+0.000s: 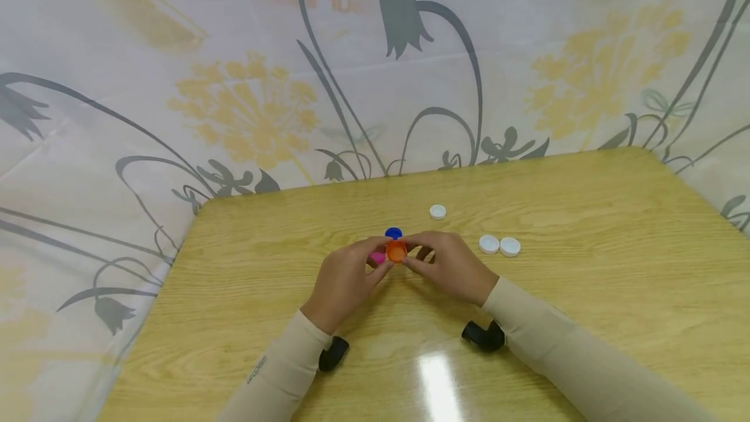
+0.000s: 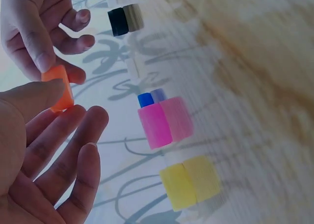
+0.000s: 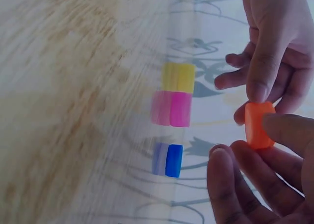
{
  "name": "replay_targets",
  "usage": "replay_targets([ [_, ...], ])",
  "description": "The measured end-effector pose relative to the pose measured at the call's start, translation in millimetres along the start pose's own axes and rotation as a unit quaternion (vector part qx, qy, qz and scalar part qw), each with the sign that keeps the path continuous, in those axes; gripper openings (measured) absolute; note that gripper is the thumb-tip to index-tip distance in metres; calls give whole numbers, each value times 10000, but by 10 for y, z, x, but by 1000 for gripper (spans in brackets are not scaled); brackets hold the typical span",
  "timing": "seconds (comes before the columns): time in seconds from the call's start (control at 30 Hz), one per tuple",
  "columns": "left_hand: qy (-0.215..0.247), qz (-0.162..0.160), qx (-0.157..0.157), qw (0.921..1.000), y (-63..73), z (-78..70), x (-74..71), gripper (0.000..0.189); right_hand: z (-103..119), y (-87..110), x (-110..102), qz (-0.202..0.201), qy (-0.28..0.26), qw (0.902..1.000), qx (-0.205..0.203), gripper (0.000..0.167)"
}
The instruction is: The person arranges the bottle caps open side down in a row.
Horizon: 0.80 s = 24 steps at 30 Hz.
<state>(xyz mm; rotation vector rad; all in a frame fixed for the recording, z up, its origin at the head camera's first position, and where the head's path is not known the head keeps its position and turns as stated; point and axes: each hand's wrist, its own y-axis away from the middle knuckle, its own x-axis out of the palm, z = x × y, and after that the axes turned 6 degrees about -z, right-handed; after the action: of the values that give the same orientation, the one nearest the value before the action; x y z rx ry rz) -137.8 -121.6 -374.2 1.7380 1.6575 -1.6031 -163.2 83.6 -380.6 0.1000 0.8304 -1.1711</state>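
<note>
Both hands hold an orange bottle cap (image 1: 396, 252) above the table, its hollow side facing the head camera. My left hand (image 1: 346, 275) pinches one side of it between thumb and fingertips. From the other side my right hand (image 1: 454, 269) pinches it too; in the right wrist view, a thumb presses on the orange wall. Behind the hands stand a blue cap (image 1: 394, 233) and a pink cap (image 1: 377, 257), the pink one partly covered by left fingers. A yellow cap (image 2: 177, 187) shows in both wrist views, hidden in the head view.
White caps lie to the right: a pair (image 1: 489, 244) side by side and another (image 1: 437, 212) farther back. The left wrist view has a black cap (image 2: 117, 21). A wood-grain table (image 1: 263, 318) meets a flower-patterned curtain (image 1: 363, 83) at its back.
</note>
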Motion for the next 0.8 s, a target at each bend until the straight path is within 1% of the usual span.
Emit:
replay_targets([
  [0.1,59,8,19,10000,-6,5,2,35,-3,2,5,-14,-80,9999,63,30],
  [0.23,64,70,-71,9999,-3,14,13,37,-13,4,16,67,-229,9995,200,30],
  [0.33,96,54,-112,9999,-1,16,13,38,-16,1,15,94,-322,9990,283,30],
  [0.47,130,-44,-26,9999,-2,19,6,37,-28,-3,5,126,-409,9982,424,31],
  [0.6,133,-175,97,9997,-3,34,11,31,-21,-4,-5,152,-462,9973,559,33],
  [0.67,134,-244,165,9995,-5,38,12,28,-12,-3,-9,100,-469,9974,538,35],
  [0.8,252,-309,280,9988,-10,35,6,23,-1,1,-9,-166,-482,9985,189,37],
])
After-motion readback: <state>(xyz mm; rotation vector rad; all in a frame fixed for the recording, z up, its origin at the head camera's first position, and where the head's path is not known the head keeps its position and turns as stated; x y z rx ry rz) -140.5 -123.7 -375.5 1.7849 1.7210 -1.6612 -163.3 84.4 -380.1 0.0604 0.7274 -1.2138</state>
